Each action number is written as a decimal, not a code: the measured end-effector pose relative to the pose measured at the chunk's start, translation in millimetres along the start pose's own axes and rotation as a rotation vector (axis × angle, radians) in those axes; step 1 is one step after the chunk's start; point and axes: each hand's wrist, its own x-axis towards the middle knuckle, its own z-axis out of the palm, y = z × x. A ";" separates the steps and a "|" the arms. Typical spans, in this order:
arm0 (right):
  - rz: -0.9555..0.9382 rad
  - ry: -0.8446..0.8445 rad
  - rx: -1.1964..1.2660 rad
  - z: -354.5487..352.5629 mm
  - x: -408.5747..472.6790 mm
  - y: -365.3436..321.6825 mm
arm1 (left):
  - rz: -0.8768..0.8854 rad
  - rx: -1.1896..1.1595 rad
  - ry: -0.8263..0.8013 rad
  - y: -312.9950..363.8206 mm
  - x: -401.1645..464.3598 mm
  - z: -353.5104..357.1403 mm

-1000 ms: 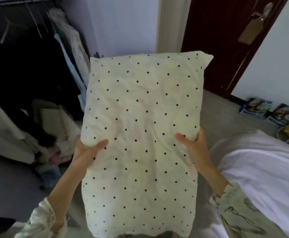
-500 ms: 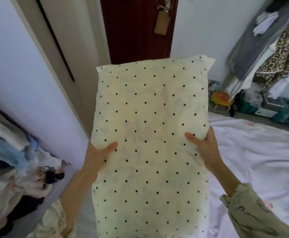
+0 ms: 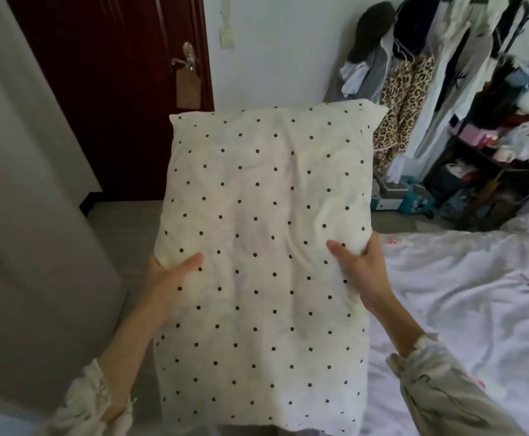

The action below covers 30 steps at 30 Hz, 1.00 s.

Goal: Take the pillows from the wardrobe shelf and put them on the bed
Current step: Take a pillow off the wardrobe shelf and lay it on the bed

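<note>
Both hands grasp the polka-dot pillow [image 3: 263,247] by its long edges, left hand [image 3: 165,278] and right hand [image 3: 362,272], thumbs on top. The white bed [image 3: 477,309] lies to the right.

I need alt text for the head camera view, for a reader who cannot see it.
Two hands, left hand and right hand, grip a white pillow with black dots by its sides, holding it up in front of the camera. A bed with white bedding lies to the right; a dark red door and a crowded clothes rack stand behind.
</note>
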 end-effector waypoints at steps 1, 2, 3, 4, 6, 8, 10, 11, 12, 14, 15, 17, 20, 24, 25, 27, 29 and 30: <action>-0.004 0.009 -0.001 7.3 12.1 -2.5 | -0.002 -0.004 -0.006 5.3 16.8 4.3; -0.007 0.019 -0.002 14.7 24.5 -4.8 | -0.004 -0.006 -0.015 10.2 33.1 9.0; -0.010 0.031 -0.003 21.9 36.9 -6.9 | -0.003 -0.003 -0.023 15.0 50.1 14.1; -0.012 0.043 -0.005 28.9 49.9 -8.2 | -0.003 0.002 -0.034 19.6 67.5 20.0; -0.012 0.061 -0.002 40.7 79.4 -7.9 | -0.009 0.016 -0.056 28.2 102.5 34.0; -0.005 0.076 -0.002 51.1 114.2 -6.3 | -0.007 0.037 -0.068 34.4 139.4 50.0; -0.005 0.082 0.003 61.5 155.5 -3.6 | -0.001 0.056 -0.086 40.2 180.0 69.0; -0.004 0.083 0.013 67.4 176.9 -2.9 | 0.006 0.063 -0.099 43.9 200.2 79.7; -0.008 0.083 0.027 73.5 198.4 -3.1 | 0.021 0.068 -0.111 49.1 220.2 91.0; -0.017 0.079 0.055 85.1 241.2 -7.2 | 0.050 0.073 -0.113 64.7 257.3 114.8; -0.017 0.081 0.069 90.1 261.8 -10.8 | 0.060 0.081 -0.114 74.3 275.1 125.4; -0.022 0.088 0.079 97.9 301.5 -21.0 | 0.073 0.113 -0.133 94.5 309.8 144.7; -0.046 0.101 0.098 106.6 354.3 -37.9 | 0.098 0.147 -0.151 124.2 359.5 171.3; -0.063 0.176 0.113 107.8 410.3 -48.1 | 0.138 0.137 -0.225 148.8 418.2 220.2; -0.058 0.208 0.111 106.1 422.9 -49.0 | 0.140 0.138 -0.256 152.0 431.8 234.3; -0.051 0.273 0.097 101.4 446.6 -49.2 | 0.132 0.128 -0.333 155.9 459.3 263.2; -0.062 0.336 0.087 97.6 467.8 -48.9 | 0.122 0.134 -0.404 157.8 489.2 292.7; -0.070 0.370 0.076 96.3 478.1 -48.7 | 0.114 0.142 -0.433 158.6 505.1 308.6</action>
